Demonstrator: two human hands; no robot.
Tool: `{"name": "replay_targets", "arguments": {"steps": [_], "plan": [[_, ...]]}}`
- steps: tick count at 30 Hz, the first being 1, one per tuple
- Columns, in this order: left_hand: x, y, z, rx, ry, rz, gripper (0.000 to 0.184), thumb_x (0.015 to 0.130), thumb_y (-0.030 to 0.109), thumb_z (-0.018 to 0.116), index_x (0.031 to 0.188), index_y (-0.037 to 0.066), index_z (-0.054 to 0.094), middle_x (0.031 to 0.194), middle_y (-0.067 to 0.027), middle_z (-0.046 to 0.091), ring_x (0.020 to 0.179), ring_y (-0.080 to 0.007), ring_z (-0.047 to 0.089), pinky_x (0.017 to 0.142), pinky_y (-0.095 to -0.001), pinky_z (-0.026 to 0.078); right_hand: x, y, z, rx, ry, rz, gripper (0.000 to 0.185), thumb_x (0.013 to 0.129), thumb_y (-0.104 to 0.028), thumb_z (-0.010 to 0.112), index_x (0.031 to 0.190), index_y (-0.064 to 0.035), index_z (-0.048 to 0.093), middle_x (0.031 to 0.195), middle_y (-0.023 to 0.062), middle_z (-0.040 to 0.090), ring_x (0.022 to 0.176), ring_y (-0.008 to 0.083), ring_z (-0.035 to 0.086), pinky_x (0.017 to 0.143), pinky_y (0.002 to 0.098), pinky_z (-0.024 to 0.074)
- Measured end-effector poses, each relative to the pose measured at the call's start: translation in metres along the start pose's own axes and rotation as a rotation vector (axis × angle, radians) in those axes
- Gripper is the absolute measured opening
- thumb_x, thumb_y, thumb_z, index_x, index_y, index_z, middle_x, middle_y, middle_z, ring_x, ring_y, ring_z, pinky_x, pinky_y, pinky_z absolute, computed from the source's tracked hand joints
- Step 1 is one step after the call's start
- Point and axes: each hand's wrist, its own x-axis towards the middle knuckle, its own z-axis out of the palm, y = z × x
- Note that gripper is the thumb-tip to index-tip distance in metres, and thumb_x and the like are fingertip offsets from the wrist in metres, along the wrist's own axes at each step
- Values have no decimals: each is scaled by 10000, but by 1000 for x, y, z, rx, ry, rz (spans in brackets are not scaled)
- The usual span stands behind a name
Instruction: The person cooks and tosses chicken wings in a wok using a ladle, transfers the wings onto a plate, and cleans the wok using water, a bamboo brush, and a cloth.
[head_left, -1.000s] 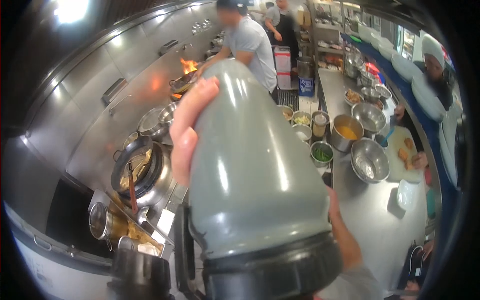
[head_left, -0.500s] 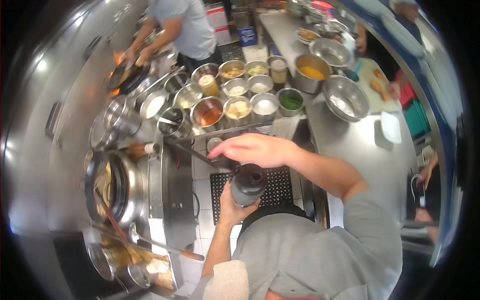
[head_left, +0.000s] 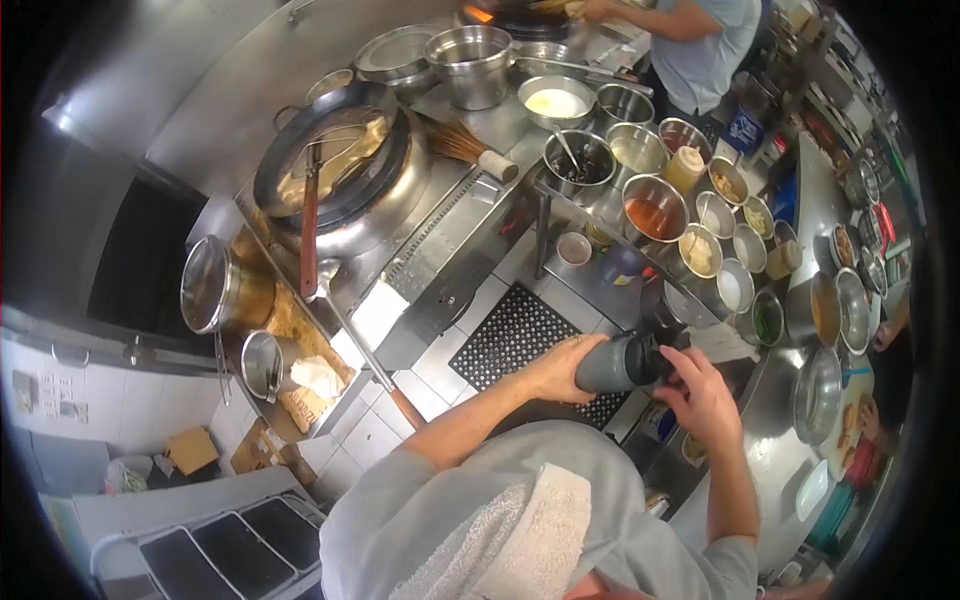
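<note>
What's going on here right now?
The person's left hand grips a grey drinking bottle, and the right hand is at its black lid; I can't tell whether the lid is loose. Off to the left, a black wok has a wooden-handled tool resting across it, with no hand on either. Farther off, a co-worker is at another wok.

1 grey bottle point(head_left: 606, 366), 2 wearer's hands point(head_left: 562, 370), 1 black floor mat point(head_left: 510, 332), 1 straw brush point(head_left: 458, 142)

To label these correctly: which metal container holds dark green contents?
The container pictured just left of the large orange-filled pot; only its contents look dark green.
</note>
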Motion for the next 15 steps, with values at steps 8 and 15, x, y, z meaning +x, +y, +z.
{"name": "replay_targets", "arguments": {"steps": [8,15], "plan": [[24,-24,11,26,-71,-33,810,540,154,792,1246,7,423,1194,-197,526,1125,-354,507,956,-393,413,-2,53,29,170,175,40,745,644,-355,809,1218,-9,483,1017,152,595,886,289,602,767,367,471],[41,-103,75,142,-240,-58,872,584,114,788,1331,26,347,1304,-248,416,1231,-404,381,1038,-448,332,5,141,131,498,246,261,693,637,-228,788,1233,-11,510,1122,210,583,1062,323,569,922,371,437]]}}
